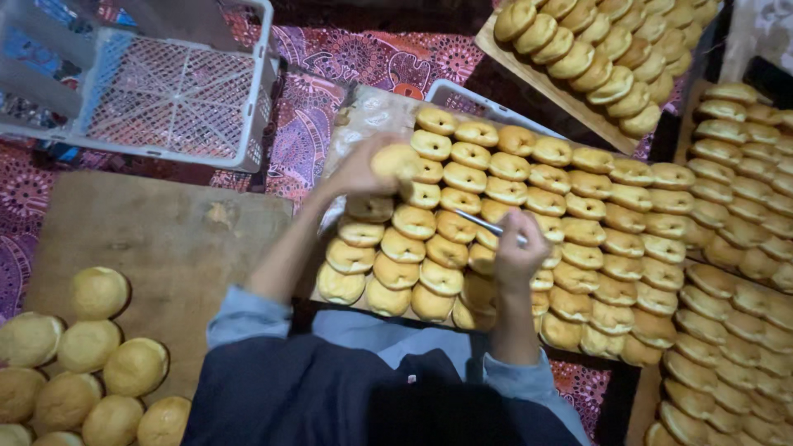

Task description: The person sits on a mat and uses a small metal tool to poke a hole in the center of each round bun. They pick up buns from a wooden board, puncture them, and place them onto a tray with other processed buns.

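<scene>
Patterned cloth lies under the tray of buns (pixel 578 206); over this tray, left hand (pixel 363 169) pinches one bun (pixel 395 159), right hand (pixel 519 252) grip pressed around a thin metal stick (pixel 487 225).

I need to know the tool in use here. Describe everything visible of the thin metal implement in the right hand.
The thin metal implement is a slim, straight, silvery rod, shiny like steel. The right hand grips one end in a closed fist; the free end slants up and to the left, low over the rows of pale, ring-shaped buns. Its tip is too small to make out, and whether it touches a bun cannot be told. No handle shows; that end is hidden inside the fist.
</scene>
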